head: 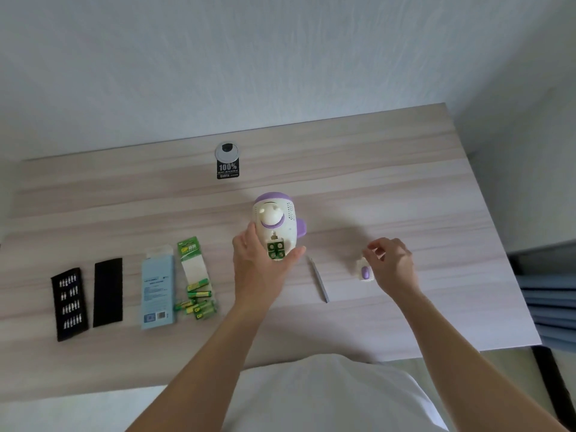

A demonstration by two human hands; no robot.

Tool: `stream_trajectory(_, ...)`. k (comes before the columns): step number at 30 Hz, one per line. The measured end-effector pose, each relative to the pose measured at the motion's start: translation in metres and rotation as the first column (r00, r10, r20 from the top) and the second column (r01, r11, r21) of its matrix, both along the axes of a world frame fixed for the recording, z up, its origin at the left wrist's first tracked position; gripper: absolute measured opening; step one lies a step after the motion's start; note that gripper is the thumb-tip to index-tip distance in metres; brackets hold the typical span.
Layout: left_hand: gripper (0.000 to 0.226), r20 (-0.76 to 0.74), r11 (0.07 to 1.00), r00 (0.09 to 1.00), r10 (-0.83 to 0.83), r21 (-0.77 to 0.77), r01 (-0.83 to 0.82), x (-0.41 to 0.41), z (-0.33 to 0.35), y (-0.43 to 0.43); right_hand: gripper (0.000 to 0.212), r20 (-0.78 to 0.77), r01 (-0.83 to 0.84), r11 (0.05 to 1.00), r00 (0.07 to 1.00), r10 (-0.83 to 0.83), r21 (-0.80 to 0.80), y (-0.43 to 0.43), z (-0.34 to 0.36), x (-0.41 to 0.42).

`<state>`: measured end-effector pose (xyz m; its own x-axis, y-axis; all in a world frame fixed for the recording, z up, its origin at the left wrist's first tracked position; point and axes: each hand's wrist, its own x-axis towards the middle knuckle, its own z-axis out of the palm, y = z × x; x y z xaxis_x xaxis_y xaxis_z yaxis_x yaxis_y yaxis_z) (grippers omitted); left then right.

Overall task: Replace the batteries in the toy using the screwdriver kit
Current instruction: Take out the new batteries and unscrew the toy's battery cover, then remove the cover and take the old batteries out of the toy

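Observation:
My left hand [258, 269] grips the white and purple toy [276, 218] from below, holding it tilted above the table [405, 188]. The toy's battery bay [275, 251] is uncovered and shows several green batteries inside. To the right, my right hand [391, 261] pinches the top edge of the small white cover with a purple oval [365, 272], which rests on the table. The slim grey screwdriver [319, 280] lies between my hands. Loose green batteries [196, 302] and their green pack card [191, 260] lie left of the toy.
At the far left sit the black bit holder with several bits [69, 302] and its black lid [108, 291]. A light blue box [157, 291] lies beside the batteries. A round cable grommet with a black sticker [227, 160] is at the back. Blue fabric [551, 307] hangs past the right edge.

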<state>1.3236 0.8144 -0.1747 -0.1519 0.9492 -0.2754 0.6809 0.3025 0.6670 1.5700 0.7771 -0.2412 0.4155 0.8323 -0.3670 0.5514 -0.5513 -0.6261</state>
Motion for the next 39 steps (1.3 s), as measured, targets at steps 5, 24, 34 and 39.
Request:
stream_trajectory(5,0.086,-0.066,0.995,0.993,0.103,0.001,-0.103,0.015,0.005,0.009,0.005,0.031,-0.112,0.980,0.994,0.109,0.166,0.001,0.017,-0.027)
stream_trajectory(24,0.051,0.291,0.987,0.950,0.112,0.079,-0.140,-0.011,0.062,0.014,0.051,-0.859,0.191,0.963,0.443,-0.257,-0.189,0.014,0.085,-0.141)
stream_trajectory(34,0.044,0.671,0.991,0.741,0.030,0.075,-0.108,-0.043,0.112,0.015,0.048,-0.954,0.413,0.904,0.298,-0.022,0.109,0.031,0.126,-0.172)
stream_trajectory(39,0.044,0.769,0.989,0.638,0.025,0.072,-0.125,-0.046,0.113,0.021,0.039,-0.946,0.514,0.837,0.324,0.013,0.188,0.032,0.148,-0.173)
